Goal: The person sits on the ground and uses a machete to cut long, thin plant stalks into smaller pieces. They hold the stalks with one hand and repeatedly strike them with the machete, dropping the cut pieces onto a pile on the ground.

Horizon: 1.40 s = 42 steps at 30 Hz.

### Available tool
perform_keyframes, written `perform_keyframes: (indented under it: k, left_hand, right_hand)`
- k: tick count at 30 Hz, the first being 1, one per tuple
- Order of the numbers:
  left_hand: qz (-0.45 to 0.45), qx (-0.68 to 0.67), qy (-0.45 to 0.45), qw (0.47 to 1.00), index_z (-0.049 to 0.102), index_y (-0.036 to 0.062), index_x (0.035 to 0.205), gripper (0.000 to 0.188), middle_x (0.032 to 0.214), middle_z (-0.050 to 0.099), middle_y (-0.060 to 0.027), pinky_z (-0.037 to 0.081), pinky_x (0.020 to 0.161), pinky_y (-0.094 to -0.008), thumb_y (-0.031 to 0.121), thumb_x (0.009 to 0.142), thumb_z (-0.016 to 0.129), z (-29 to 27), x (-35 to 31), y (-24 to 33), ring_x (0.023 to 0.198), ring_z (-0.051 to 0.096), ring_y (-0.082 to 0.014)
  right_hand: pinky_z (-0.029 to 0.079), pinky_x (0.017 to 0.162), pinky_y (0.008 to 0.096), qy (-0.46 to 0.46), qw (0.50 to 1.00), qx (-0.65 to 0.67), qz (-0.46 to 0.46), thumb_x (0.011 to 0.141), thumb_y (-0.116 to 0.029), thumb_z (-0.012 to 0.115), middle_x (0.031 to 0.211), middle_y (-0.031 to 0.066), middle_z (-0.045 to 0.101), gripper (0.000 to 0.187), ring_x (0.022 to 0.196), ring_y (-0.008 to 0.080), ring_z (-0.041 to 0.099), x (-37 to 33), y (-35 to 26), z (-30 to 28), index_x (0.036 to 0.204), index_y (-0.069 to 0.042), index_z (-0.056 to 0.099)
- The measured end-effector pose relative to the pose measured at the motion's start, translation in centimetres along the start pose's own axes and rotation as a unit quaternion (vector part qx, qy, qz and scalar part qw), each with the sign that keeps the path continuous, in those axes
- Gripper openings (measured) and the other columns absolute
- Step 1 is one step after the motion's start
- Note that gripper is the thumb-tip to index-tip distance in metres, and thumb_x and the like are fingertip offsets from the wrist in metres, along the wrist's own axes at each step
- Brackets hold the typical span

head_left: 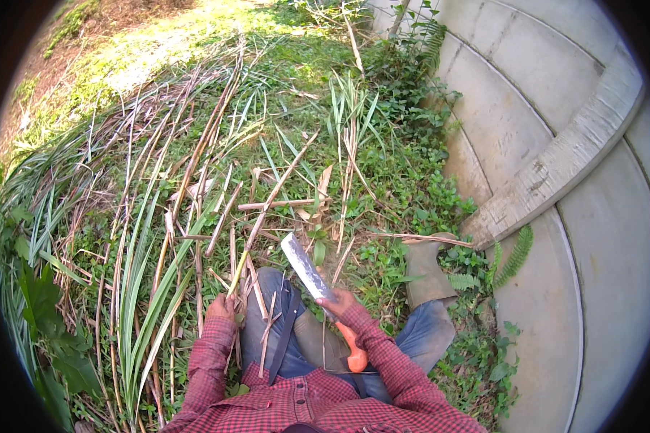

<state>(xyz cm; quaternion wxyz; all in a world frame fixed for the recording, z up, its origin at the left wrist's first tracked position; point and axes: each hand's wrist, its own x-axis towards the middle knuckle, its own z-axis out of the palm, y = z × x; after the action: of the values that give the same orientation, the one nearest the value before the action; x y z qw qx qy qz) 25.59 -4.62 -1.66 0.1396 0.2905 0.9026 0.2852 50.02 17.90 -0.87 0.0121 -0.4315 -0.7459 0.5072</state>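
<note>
My left hand (220, 307) is closed around the lower end of a long cane stalk (269, 198), yellowish near my fingers and brown farther up. The stalk slants away from me, up and to the right. In my right hand (337, 302) is a machete, held low on its worn grey blade (303, 265). Its orange handle (355, 353) sticks out below that hand, beside my forearm. The blade's broad end points forward and left, apart from the stalk in this view. Cut stalk pieces (265, 332) lie across my left leg.
Long leafy canes (144, 245) lie heaped along the left. Short cut pieces (282, 205) are scattered on the grass ahead. A curved concrete wall (534, 260) with a thick raised band (556, 169) stands at the right. My boot (427, 274) rests near its base.
</note>
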Motion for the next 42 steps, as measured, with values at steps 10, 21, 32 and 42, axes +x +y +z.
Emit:
perform_keyframes:
  k: [10, 21, 32, 42]
  left_hand:
    - [-0.288, -0.453, -0.253, 0.805, 0.059, 0.0053, 0.084, 0.035, 0.052, 0.048, 0.0010, 0.033, 0.035, -0.0201, 0.034, 0.092, 0.042, -1.2, 0.5, -1.0, 0.037, 0.039, -0.0090]
    - [-0.332, -0.548, -0.349, 0.683, 0.051, 0.0075, 0.086, 0.026, 0.062, 0.052, -0.0008, 0.038, 0.037, -0.0248, 0.033, 0.090, 0.045, 1.6, 1.7, -5.3, 0.044, 0.047, -0.0115]
    - [-0.345, -0.465, -0.297, 0.759, 0.052, 0.0059, 0.100, 0.046, 0.053, 0.052, -0.0078, 0.041, 0.035, -0.0267, 0.046, 0.091, 0.031, 0.8, -0.4, -3.1, 0.036, 0.047, -0.0165]
    - [-0.157, -0.378, -0.192, 0.892, 0.049, 0.0092, 0.065, 0.039, 0.046, 0.036, 0.0043, 0.019, 0.036, -0.0225, 0.042, 0.087, 0.051, 0.1, -5.1, -3.2, 0.036, 0.029, -0.0061]
  right_hand:
    - [0.049, 0.060, 0.0314, 0.014, 0.998, 0.058, -0.028, 0.074, -0.040, 0.068, 0.077, 0.0102, 0.064, 0.050, 0.064, 0.0164, 0.060, -0.4, -0.4, 0.3, 0.099, 0.003, 0.060]
    - [0.049, 0.045, 0.0276, 0.000, 0.994, 0.110, 0.018, 0.075, -0.037, 0.068, 0.070, 0.0077, 0.061, 0.048, 0.051, 0.0139, 0.057, -0.6, -2.8, -0.2, 0.100, 0.003, 0.059]
    - [0.050, 0.047, 0.0289, 0.004, 0.996, 0.090, 0.027, 0.074, -0.038, 0.068, 0.071, 0.0100, 0.061, 0.050, 0.054, 0.0150, 0.059, 0.3, -1.9, -0.5, 0.100, 0.004, 0.059]
    - [0.044, 0.086, 0.0408, 0.040, 0.978, -0.194, -0.069, 0.071, -0.054, 0.061, 0.103, 0.0215, 0.059, 0.067, 0.097, 0.0347, 0.057, 10.1, -8.5, -0.8, 0.114, -0.003, 0.054]
